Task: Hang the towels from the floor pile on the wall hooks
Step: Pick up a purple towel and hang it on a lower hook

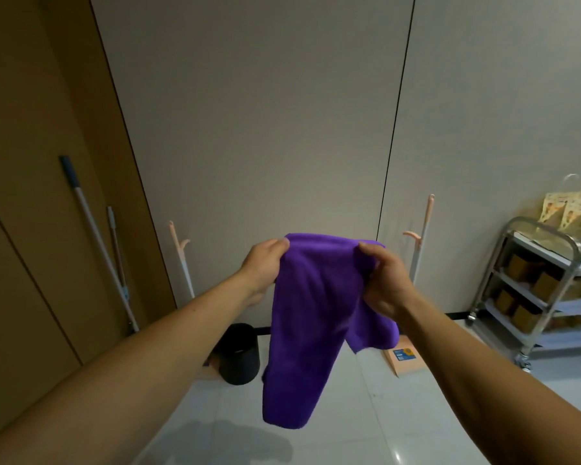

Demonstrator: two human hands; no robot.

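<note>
A purple towel [309,323] hangs in the air in front of the wall, held up by both hands at its top edge. My left hand [265,263] grips the top left corner and my right hand [383,280] grips the bunched top right part. Two peach-coloured hooks stick out from the wall behind: the left hook [178,239] is just left of my left hand, and the right hook [416,233] is just right of my right hand. Both hooks are bare. No floor pile is in view.
A black bin [239,357] stands on the floor below the left hook. Two mop handles [94,236] lean against the brown panel at left. A metal trolley [534,290] with boxes and bags stands at right. A flat orange package [405,359] lies by the wall.
</note>
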